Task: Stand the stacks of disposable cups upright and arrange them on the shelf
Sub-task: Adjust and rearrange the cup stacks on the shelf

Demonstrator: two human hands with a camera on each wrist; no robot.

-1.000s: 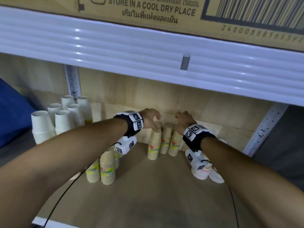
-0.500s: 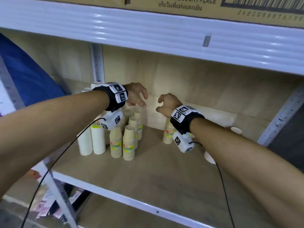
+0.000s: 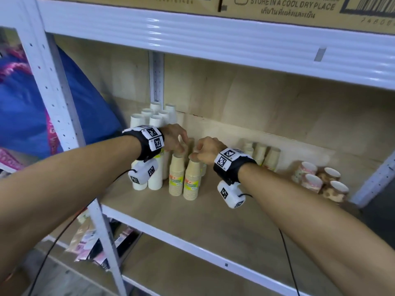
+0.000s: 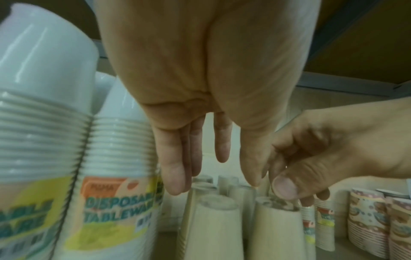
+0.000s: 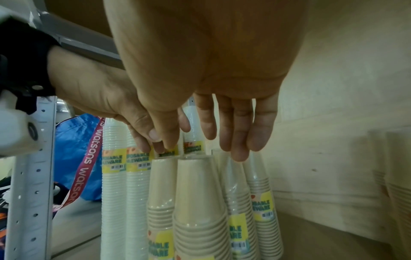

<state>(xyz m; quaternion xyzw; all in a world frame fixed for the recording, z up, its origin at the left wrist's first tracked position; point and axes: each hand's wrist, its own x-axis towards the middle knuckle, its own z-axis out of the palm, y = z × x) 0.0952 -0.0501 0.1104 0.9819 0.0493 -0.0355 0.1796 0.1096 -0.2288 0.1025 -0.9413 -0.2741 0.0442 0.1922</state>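
Several beige cup stacks [image 3: 176, 178] stand upside down mid-shelf, right of the taller white stacks [image 3: 155, 180]. My left hand [image 3: 180, 144] hangs over their tops with straight fingers [image 4: 175, 176] and grips nothing. My right hand [image 3: 197, 153] is just to its right, its loosely bent fingertips [image 5: 238, 151] touching the tops of the beige stacks [image 5: 198, 202]. Whether they pinch the wrap is unclear. More beige stacks [image 3: 261, 152] stand at the back right.
Patterned cup stacks [image 3: 320, 180] sit at the far right, open mouths showing. More white stacks [image 3: 154, 116] fill the back left corner. A white upright post [image 3: 55, 99] and a blue bag [image 3: 23, 116] are at the left. The shelf board [image 3: 213, 227] is bare in front.
Both hands left the beige stacks at the back and moved left to the beige stacks beside the white ones. The head view pulled back and turned.
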